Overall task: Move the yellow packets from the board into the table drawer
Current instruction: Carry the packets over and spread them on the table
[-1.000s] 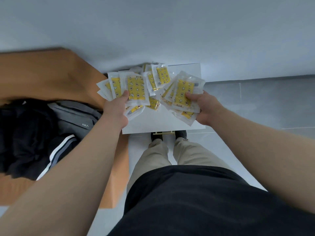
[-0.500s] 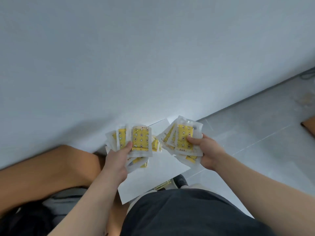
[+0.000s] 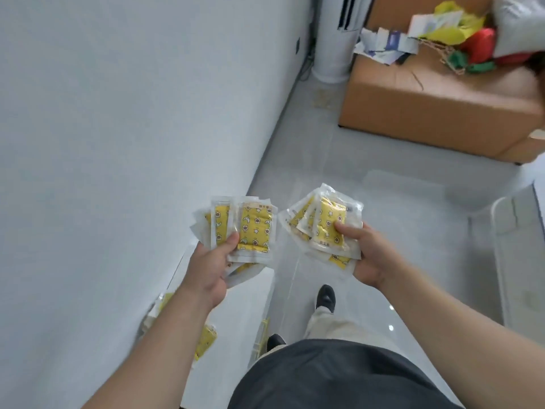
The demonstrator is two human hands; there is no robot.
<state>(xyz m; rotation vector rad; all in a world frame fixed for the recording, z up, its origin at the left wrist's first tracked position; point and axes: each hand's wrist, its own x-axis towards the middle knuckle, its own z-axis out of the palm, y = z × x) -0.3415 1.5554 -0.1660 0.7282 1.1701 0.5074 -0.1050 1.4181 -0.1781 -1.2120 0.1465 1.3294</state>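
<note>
My left hand (image 3: 211,271) grips a fanned bunch of yellow packets (image 3: 253,228) in clear wrappers, thumb pressed on the top one. My right hand (image 3: 364,252) grips a second bunch of yellow packets (image 3: 327,222) the same way. Both bunches are held in the air above the grey floor. Below my left forearm lies the white board (image 3: 247,293), with a few yellow packets (image 3: 205,342) still on it next to the wall. No drawer is in view.
A white wall (image 3: 118,143) runs along the left. A large cardboard box (image 3: 427,104) with coloured items on top stands ahead at the right, beside a white floor-standing unit (image 3: 333,39). A white piece of furniture (image 3: 519,249) is at the right edge. My feet stand on grey tiles.
I have turned right, away from the board and the wooden table. Both hands lifted their bunches of packets off the board and carried them along; the box and floor came into view.
</note>
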